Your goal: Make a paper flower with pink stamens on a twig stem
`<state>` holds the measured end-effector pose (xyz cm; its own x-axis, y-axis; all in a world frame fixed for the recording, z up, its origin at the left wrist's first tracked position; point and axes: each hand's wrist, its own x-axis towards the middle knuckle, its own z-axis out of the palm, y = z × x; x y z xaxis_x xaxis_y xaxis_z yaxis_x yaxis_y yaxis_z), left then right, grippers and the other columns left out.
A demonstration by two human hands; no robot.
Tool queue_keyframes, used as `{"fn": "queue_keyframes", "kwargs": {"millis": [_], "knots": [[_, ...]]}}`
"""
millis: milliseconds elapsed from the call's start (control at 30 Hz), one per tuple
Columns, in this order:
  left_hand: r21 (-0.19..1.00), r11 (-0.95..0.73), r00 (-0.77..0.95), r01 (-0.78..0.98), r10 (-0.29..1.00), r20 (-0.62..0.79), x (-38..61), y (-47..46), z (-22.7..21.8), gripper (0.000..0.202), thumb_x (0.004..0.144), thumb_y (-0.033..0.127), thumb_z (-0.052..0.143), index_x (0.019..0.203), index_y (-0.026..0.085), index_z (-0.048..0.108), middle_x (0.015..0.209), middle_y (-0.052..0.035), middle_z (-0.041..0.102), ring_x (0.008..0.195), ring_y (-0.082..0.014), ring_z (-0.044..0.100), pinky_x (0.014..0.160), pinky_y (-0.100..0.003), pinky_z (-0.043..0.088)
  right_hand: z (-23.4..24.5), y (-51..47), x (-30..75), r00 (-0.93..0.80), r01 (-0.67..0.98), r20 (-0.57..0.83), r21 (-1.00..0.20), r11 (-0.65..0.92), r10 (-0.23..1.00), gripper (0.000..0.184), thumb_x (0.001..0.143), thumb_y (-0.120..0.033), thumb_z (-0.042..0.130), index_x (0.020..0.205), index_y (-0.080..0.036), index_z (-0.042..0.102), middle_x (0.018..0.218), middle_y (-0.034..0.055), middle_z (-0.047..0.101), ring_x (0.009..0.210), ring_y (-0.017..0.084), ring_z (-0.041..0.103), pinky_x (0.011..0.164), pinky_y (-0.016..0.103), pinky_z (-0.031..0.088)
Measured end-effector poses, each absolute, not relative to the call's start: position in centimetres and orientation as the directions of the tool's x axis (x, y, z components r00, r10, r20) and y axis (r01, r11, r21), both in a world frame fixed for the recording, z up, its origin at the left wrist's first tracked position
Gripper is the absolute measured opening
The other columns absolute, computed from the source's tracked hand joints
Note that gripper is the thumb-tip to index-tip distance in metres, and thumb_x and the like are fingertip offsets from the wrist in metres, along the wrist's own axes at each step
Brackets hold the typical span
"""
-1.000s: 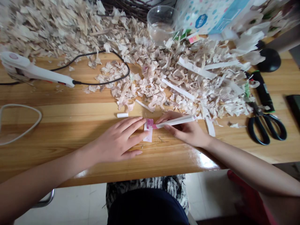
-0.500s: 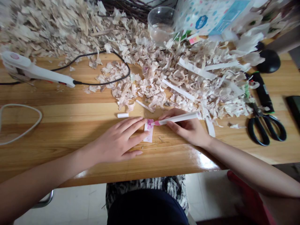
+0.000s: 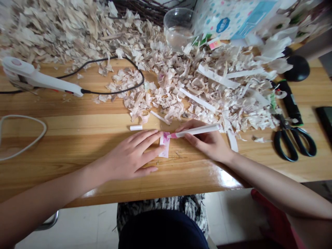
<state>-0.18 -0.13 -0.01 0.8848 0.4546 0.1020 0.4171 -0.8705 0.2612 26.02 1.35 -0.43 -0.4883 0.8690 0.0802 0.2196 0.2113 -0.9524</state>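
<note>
Your left hand (image 3: pixel 135 152) lies palm down left of centre, fingers spread, gripping nothing, its fingertips on the left side of the paper (image 3: pixel 163 152). That lies flat on the table (image 3: pixel 85 121) at mid-frame, its upper part streaked pink. Your right hand (image 3: pixel 207 143), right of centre, pinches the pen (image 3: pixel 201 130), its tip at the patch's right side.

Compared with a second ago, the pen has slid slightly right and its tip sits a little higher. The paper hasn't shifted, so your left hand seems to be steadying it, and more of the pink shows.

At far left, the white loop (image 3: pixel 23 116) is cut off. Your fingertips cover some of the paper; whether the tip presses or hovers, you can't tell. Rightward, the scissors' (image 3: pixel 294 138) blades vanish among flakes (image 3: pixel 249 103), and a dark object (image 3: pixel 325 119) is cropped, unidentifiable.
</note>
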Motion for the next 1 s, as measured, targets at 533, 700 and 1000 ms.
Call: {"fn": "queue_keyframes", "kwargs": {"millis": [533, 700, 1000], "knots": [[0.264, -0.873, 0.882, 0.411, 0.454, 0.129, -0.16, -0.08, -0.12, 0.049, 0.092, 0.046, 0.042, 0.128, 0.013, 0.050, 0.140, -0.0225, 0.040, 0.131, -0.0343, 0.036, 0.103, -0.050, 0.039, -0.61, 1.32, 26.07, -0.495, 0.221, 0.077, -0.952, 0.211, 0.865, 0.015, 0.091, -0.028, 0.054, 0.099, -0.018, 0.062, 0.094, 0.0067, 0.065, 0.086, 0.018, 0.061, 0.073, 0.028, 0.049], [0.260, -0.871, 0.881, 0.416, 0.457, 0.122, -0.15, -0.08, -0.18, 0.050, 0.092, 0.047, 0.042, 0.130, 0.015, 0.048, 0.141, -0.0212, 0.040, 0.132, -0.0336, 0.035, 0.103, -0.050, 0.039, -0.50, 1.32, 26.04, -0.528, 0.243, 0.043, -0.949, 0.199, 0.848, 0.017, 0.091, -0.031, 0.053, 0.096, -0.018, 0.063, 0.090, 0.0067, 0.065, 0.083, 0.018, 0.061, 0.069, 0.028, 0.049], [0.262, -0.872, 0.882, 0.413, 0.455, 0.126, -0.14, -0.08, -0.09, 0.049, 0.093, 0.046, 0.041, 0.129, 0.014, 0.049, 0.139, -0.0229, 0.040, 0.131, -0.0344, 0.037, 0.102, -0.050, 0.040, -0.52, 1.34, 25.97, -0.523, 0.239, 0.041, -0.951, 0.193, 0.851, 0.018, 0.091, -0.033, 0.053, 0.095, -0.018, 0.063, 0.089, 0.0064, 0.064, 0.083, 0.018, 0.060, 0.070, 0.029, 0.048]]}}
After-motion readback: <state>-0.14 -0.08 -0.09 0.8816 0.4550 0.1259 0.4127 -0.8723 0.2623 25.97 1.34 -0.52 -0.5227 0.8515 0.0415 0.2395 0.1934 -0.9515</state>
